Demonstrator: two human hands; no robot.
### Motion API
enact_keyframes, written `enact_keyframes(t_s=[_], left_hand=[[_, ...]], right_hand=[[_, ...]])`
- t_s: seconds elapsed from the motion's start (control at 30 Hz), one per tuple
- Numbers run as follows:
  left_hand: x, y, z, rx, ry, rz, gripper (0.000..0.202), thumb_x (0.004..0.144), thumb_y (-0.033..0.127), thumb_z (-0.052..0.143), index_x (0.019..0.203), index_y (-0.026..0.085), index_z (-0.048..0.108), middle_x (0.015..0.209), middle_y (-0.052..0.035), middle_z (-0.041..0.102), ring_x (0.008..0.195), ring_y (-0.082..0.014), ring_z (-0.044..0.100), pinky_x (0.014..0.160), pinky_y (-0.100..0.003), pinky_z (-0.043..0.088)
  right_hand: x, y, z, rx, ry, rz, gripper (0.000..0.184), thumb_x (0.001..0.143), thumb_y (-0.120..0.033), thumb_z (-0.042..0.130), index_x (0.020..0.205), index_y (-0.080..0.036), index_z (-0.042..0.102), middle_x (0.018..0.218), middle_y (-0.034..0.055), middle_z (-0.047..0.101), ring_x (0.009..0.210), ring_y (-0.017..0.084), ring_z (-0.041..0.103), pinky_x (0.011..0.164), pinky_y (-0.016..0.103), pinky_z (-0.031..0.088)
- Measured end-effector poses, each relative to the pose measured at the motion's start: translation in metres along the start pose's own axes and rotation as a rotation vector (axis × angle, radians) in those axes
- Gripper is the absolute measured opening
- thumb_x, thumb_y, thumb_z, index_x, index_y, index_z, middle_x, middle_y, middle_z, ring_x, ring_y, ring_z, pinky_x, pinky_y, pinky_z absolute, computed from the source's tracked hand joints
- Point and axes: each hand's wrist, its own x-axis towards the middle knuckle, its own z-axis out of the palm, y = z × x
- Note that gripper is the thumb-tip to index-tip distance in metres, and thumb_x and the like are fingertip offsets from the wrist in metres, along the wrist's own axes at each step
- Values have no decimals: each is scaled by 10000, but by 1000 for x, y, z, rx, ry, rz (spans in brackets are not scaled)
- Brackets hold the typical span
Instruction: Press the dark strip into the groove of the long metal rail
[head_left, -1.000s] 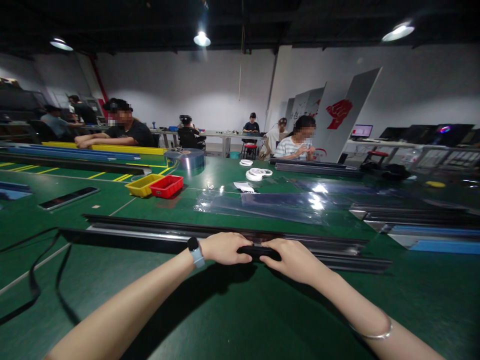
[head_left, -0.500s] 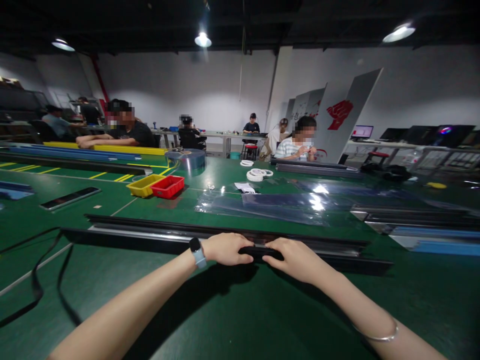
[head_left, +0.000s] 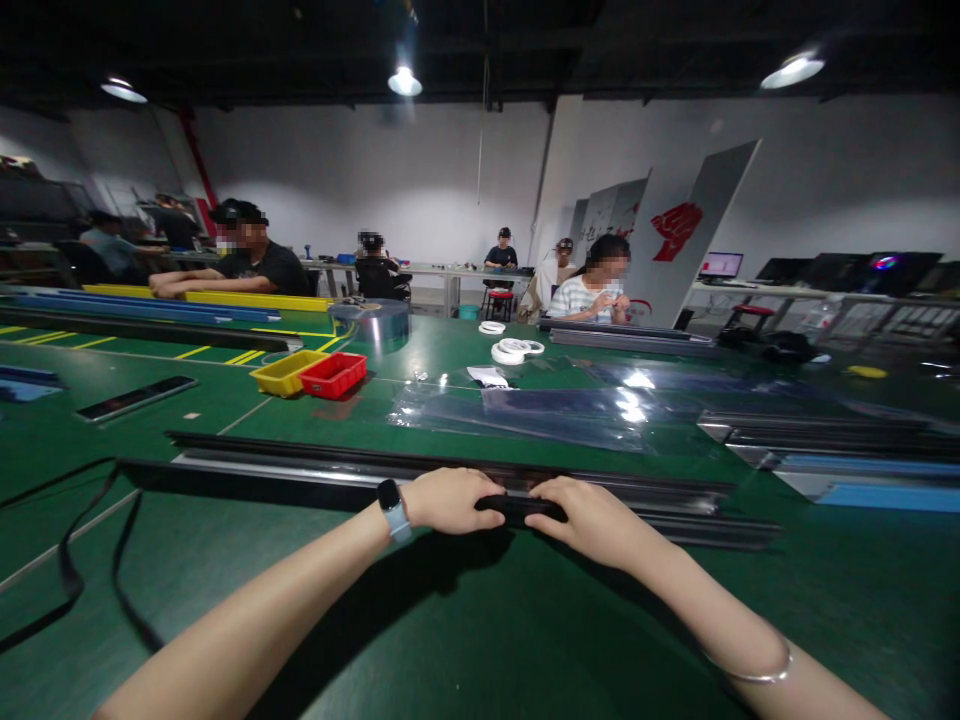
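A long black channel-shaped profile [head_left: 255, 483] lies crosswise in front of me on the green table [head_left: 465, 640]. My left hand [head_left: 454, 500], with a watch on its wrist, is closed over the middle of the profile, thumb on the near side. Just to its right, my right hand [head_left: 577, 515] grips the same profile, thumb also on the near wall. A short stretch of black wall shows between the two thumbs. The fingertips on the far side are partly hidden. A black strap [head_left: 71, 560] hangs by the profile's left end.
Beyond the profile are clear plastic strips [head_left: 555, 410], white tape rolls [head_left: 511, 350], a red bin [head_left: 334, 375], a yellow bin [head_left: 289, 373] and a phone [head_left: 137, 398]. More black and blue profiles [head_left: 870, 470] lie at right. Co-workers sit across the table.
Both hands keep their hold on the profile in nearly the same place. The whole view has shifted very slightly.
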Motion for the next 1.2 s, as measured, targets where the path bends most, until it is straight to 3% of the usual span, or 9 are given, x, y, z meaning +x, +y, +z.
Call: enact_keyframes(t_s=[0.23,0.47,0.6,1.2], left_hand=[[-1,1,-1,19,-12,8,362,815,460,388,1096,265,506,1132,-9,544,1000,-186,524,841,-270,390],[-1,1,-2,29,-11,10,378,821,461,370,1119,259,486,1152,-19,530,1006,-187,520,835,-277,396],[0,-1,0,42,2,28,387,823,471,357,1109,249,494,1149,-27,531,1008,-189,519,830,-279,402],[-1,-1,4,113,41,10,345,803,450,429,1065,241,508,1081,-36,562,968,-188,538,798,-276,419]], right_hand=[[-2,0,-3,-107,31,0,378,744,-522,451,844,-190,601,887,59,543,784,178,540,647,278,421],[0,8,6,-159,2,57,400,736,-550,445,878,-207,593,778,43,605,724,194,570,599,276,403],[0,4,9,-188,46,63,400,743,-555,427,808,-199,596,736,48,616,671,191,574,558,266,386],[1,3,11,-259,78,29,469,764,-586,356,774,-182,593,722,70,614,681,207,578,594,297,396]])
